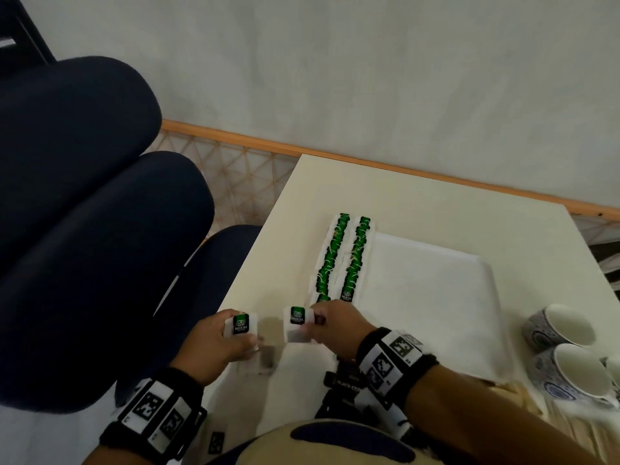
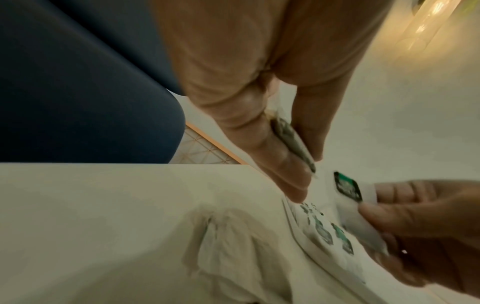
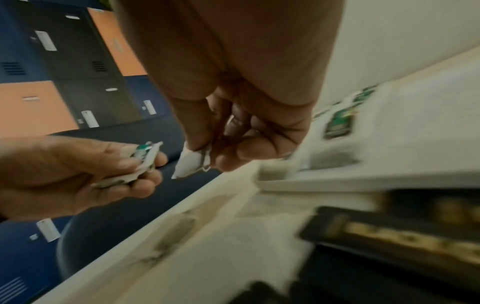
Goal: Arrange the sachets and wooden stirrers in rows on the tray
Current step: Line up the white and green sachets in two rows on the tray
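Observation:
A white tray (image 1: 436, 290) lies on the cream table (image 1: 436, 203). Two rows of green tea sachets (image 1: 355, 260) overlap along its left side. My left hand (image 1: 240, 333) grips a small stack of green tea sachets (image 1: 241, 323) just off the table's left front corner. My right hand (image 1: 310, 325) pinches a single sachet (image 1: 297, 322) by its edge, just short of the near end of the rows. In the right wrist view that sachet (image 3: 193, 164) hangs from thumb and fingertips. A few loose sachets (image 1: 265, 360) lie on the table below the left hand.
Black coffee sachets (image 1: 342, 384) lie under my right wrist at the table's front. Two blue-patterned cups (image 1: 557, 330) stand right of the tray. Navy chairs (image 1: 84, 229) crowd the table's left edge, and a wall runs behind it.

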Motion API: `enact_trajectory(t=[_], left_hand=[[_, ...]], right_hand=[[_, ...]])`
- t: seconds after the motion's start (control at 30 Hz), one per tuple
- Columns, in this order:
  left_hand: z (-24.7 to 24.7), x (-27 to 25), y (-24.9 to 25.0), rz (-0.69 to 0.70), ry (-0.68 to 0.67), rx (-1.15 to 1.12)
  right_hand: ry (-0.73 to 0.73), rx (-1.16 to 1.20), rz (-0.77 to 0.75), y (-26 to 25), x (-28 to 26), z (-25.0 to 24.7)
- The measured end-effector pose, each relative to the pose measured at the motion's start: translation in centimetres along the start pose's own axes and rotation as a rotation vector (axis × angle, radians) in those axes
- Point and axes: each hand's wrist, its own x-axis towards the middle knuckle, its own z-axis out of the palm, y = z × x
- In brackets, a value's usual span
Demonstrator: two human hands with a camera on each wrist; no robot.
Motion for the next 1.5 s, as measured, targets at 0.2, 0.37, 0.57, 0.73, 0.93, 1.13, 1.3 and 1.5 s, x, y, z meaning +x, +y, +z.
enact_trajectory(t=[0.2, 0.37, 0.57, 0.73, 0.93, 1.13, 1.3, 1.5], left_hand=[[1.6, 0.8, 0.9, -0.014, -0.042, 0.028], [2.8, 1.2, 1.7, -0.018, -0.092, 0.031], [2.8, 1.4, 1.3, -0.044, -0.081, 0.056], [3.0, 1.8, 0.6, -0.072, -0.077, 0.064], [4.5, 2.7, 1.2, -0.133, -0.099, 0.052], [6.3, 3.4, 2.3, -0.096, -0.108, 0.102], [7.4, 4.0, 3.2, 0.002, -0.119, 0.219], [8.7, 3.7, 4.5, 0.09, -0.12, 0.176]], right_hand=[[0.14, -0.08, 0.264, 5.4, 0.2, -2.5], [0.09, -0.04, 0.347, 6.2, 0.8, -1.9], [0.116, 0.011, 0.39, 6.1, 1.5, -2.0], [0.173, 0.124, 0.389, 6.1, 0.9, -1.8], [0.209, 0.136, 0.41, 6.0, 1.1, -1.6], [0.331, 0.148, 0.376, 5.8, 0.6, -2.0], [0.335, 0.2, 0.117, 3.9, 0.1, -3.0], [0.111, 0.311, -0.105, 2.8, -0.9, -2.3]])
